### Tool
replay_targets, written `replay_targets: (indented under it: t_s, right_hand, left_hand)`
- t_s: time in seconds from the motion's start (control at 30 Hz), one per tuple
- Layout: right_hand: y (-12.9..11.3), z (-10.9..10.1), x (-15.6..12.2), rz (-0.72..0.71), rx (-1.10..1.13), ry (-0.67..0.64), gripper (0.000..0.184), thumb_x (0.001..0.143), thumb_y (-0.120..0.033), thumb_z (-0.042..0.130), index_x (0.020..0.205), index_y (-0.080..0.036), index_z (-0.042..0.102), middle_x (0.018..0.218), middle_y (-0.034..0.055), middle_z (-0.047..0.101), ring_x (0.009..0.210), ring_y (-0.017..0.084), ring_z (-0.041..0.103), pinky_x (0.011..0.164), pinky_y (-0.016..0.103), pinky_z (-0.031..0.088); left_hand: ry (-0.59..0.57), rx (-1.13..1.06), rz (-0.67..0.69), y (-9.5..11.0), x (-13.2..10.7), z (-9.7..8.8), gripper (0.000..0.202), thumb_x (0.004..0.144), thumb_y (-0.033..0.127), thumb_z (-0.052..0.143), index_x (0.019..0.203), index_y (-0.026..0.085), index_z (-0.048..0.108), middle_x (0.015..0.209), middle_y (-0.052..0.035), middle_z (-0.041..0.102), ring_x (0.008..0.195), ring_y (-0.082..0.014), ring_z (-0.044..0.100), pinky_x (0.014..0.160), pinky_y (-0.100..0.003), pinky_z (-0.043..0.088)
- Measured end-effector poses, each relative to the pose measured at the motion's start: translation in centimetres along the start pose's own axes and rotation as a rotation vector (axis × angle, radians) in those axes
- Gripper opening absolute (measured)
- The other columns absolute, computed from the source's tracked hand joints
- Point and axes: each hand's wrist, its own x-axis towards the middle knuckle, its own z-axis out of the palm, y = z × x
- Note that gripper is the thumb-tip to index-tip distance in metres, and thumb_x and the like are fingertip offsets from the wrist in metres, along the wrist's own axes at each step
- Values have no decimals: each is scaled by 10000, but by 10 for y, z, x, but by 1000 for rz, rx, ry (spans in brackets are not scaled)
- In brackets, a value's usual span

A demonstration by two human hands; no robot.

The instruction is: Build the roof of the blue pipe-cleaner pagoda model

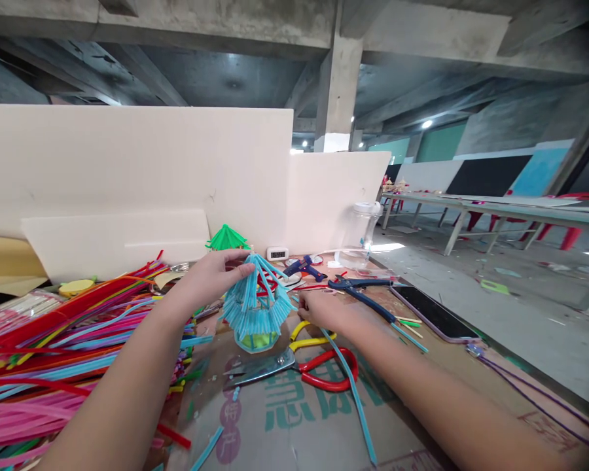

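Note:
A small light-blue pavilion model [258, 307], built of fuzzy pipe cleaners with a layered roof, stands upright on the cardboard-covered table. My left hand [220, 271] is closed on the left of its roof peak, thumb in front and the other fingers partly hidden behind. Beside the model's right edge, my right hand [319, 307] has its fingers curled together; whatever is between them is hidden. Scissors [275, 366] with red and yellow handles lie in front of the model. A long light-blue pipe cleaner [353, 386] runs from near my right hand across the red handle loop.
Bundles of coloured pipe cleaners [78, 333] cover the left side. Behind lie a green model roof [226, 237], a small clock [277, 253], a blue glue gun [304, 267] and a clear plastic jar [357, 232]. Blue-handled pliers [368, 297] and a phone [434, 314] lie right.

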Motion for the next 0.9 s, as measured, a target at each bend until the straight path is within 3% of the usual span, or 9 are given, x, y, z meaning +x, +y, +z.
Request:
replay_targets:
  t_s: [0.1,0.2,0.33,0.43,0.5,0.57,0.67,0.77,0.9]
  right_hand:
    - [-1,1,-1,10,27,25,298,779,-171,635,1074,-136,605,940,138,694,830,248,658,671,290,422]
    - [1,-1,3,17,102,63,253,796,-165,627,1047,-132,620,958,148,696,852,246,659,693,294,433]
    - [2,-22,11,16,288,174,260,881,-213,536,1125,-137,582,848,93,709,683,172,638,631,267,443]
    - [-9,-49,6,-1,453,224,274,940,-267,420,1163,-134,507,863,80,723,496,110,555,504,241,436]
    - [-24,-64,-3,-43,568,236,247,954,-336,391,1087,-153,489,878,75,727,459,91,531,458,226,435]
    - [-42,-72,-16,-129,779,226,230,923,-398,454,980,-178,492,781,44,721,432,87,513,421,210,416]
    - [-68,-72,-35,-211,992,149,209,856,-398,560,904,-200,511,653,-7,690,386,84,474,383,200,386]
    - [-84,-68,-49,-238,980,98,194,860,-388,566,906,-201,542,648,-14,685,404,84,491,400,196,393]
    - [-90,-69,-55,-262,949,62,194,882,-385,557,903,-192,566,667,-3,691,446,83,506,437,195,391]
  left_hand:
    - [3,-5,1,-1,1,1,563,773,537,644,1225,202,644,1207,-77,690,1074,-272,659,896,-377,538]
    - [16,-4,11,-3,2,2,638,785,543,630,1307,179,576,1292,-112,635,1138,-264,627,944,-376,516]
    - [19,31,22,-1,1,1,671,815,556,587,1359,170,517,1276,-127,636,1122,-265,626,936,-402,511]
    - [181,180,33,10,-3,-1,553,842,563,537,1253,202,614,1159,-105,685,1046,-270,636,891,-407,504]
    - [336,250,85,21,-6,-1,458,867,540,508,1130,208,683,1129,-87,685,1031,-256,622,898,-385,479]
    - [396,243,144,33,-11,1,424,881,532,492,1038,206,713,1063,-71,698,981,-234,622,870,-352,475]
    - [296,140,151,45,-17,6,426,861,540,532,1043,201,713,973,-55,724,855,-208,639,745,-302,490]
    - [178,44,156,51,-20,10,389,835,527,585,968,189,724,919,-42,735,832,-202,642,690,-275,484]
    - [134,-30,176,49,-19,9,326,825,503,618,876,195,711,828,-16,721,770,-173,635,660,-258,476]
